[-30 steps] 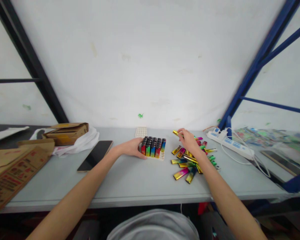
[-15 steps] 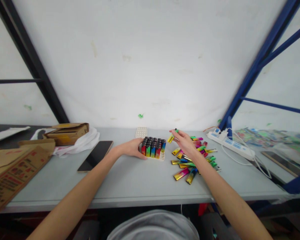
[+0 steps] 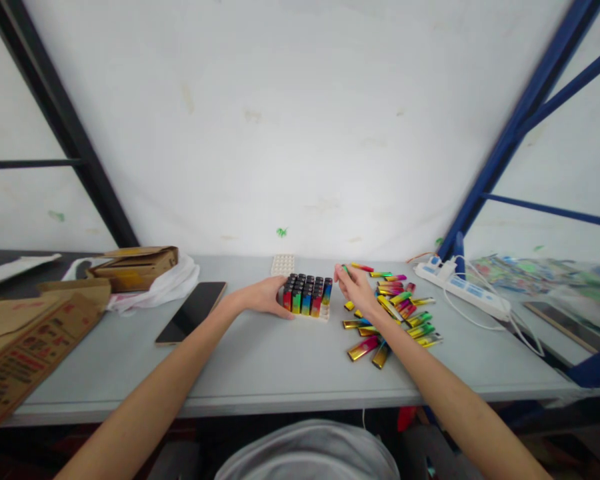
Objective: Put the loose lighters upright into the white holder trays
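My left hand [image 3: 270, 297] is closed round the left side of a white tray [image 3: 324, 316], its thumb at the front corner. Several lighters [image 3: 306, 298] with black tops and shiny red, green, blue and yellow bodies stand upright in rows in that tray. Just right of the tray, my right hand [image 3: 354, 288] pinches a lighter [image 3: 345, 269]; only a small green part of it shows above the fingers. Beneath and beside my right forearm lies a loose pile of shiny multicoloured lighters [image 3: 364, 348].
Another white holed tray [image 3: 283, 265] lies near the wall. A dark phone [image 3: 193, 312], an opened cardboard box [image 3: 135, 270] and a cardboard piece [image 3: 35, 340] are at left. A white power strip [image 3: 463, 291] with cables lies at right, beside a blue frame [image 3: 517, 133].
The lighter in my right hand has turned and is now mostly hidden by the fingers. That hand has shifted slightly, uncovering more of the pile. My left hand stays on the tray.
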Available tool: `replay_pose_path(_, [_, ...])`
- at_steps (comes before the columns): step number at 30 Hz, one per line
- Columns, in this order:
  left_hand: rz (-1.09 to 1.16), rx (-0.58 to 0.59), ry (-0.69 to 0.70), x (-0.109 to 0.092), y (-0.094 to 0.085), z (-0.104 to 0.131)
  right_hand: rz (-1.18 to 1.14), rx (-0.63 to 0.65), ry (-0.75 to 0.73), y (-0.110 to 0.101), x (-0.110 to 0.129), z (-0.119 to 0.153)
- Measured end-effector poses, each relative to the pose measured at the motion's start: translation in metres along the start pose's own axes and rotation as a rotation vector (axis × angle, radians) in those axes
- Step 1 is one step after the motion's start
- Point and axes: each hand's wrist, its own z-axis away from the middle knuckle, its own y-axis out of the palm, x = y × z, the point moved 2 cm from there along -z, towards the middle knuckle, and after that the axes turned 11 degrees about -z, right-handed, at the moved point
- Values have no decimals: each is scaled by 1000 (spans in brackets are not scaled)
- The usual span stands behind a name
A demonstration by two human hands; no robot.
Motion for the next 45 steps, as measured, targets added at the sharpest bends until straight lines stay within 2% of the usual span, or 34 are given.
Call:
replay_pose_path(3, [1,13,-9,-1,-1,0,228,-50,-144,1,3,2])
replay_pose_path(9, [4,26,-1,0,-1,0,401,-116,-204,0,6,2])
replay_pose_path(12, [17,16,4,-1,-1,1,417,-141,-237,0,8,2])
replay_pose_path(21, [28,26,1,-2,-1,1,440,-112,-184,2,8,2])
replay_pose_path(27, [-3,36,-12,0,-1,0,429,-134,-233,0,14,4])
replay_pose_path(30, [-4,32,-7,-2,-1,1,385,-80,-223,-1,23,8])
replay_pose_path(33, [23,30,12,-3,-2,0,347,54,-186,2,30,11])
replay_pose_path(35, [41,26,32,-4,-2,0,364,119,-224,6,33,12])
replay_pose_path(39, [31,16,41,-4,-3,0,468,178,-346,10,34,11])
replay_pose_path(45, [26,11,19,-3,-2,0,512,265,-310,4,27,7])
